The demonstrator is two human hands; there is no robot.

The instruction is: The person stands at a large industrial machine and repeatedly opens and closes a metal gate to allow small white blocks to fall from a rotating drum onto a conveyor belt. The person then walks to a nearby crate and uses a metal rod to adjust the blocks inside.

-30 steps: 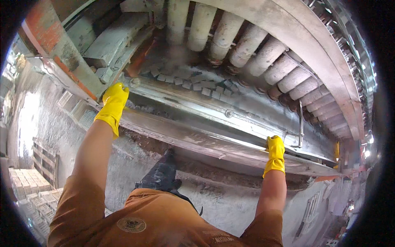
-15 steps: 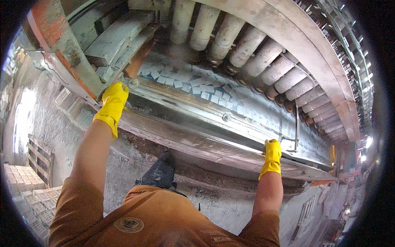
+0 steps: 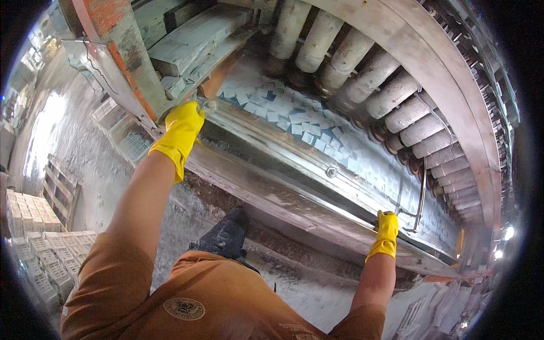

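Observation:
Both my hands wear yellow rubber gloves. My left hand (image 3: 185, 123) is curled over the left end of a long metal rail (image 3: 272, 148) that edges a machine bed, close beside the orange-and-grey frame post. Farther right, my right hand (image 3: 387, 228) is closed on the same rail, its fingers bent over the edge. Behind the rail, many small pale square tiles (image 3: 309, 127) lie scattered over a wet blue-grey bed (image 3: 374, 170). A round bolt head (image 3: 331, 171) sits on the rail between my hands. My fingertips are mostly hidden.
A row of thick grey rollers (image 3: 345, 59) hangs over the bed's far side, under a curved-looking metal beam (image 3: 453, 73). A thin bent metal rod (image 3: 420, 198) stands near my right hand. Stacked pale crates (image 3: 54, 255) and a wooden pallet (image 3: 59, 190) are at left.
The view has shifted, so the machine and both hands appear farther right, with the right hand lower. Both hands stay at about the same places on the rail.

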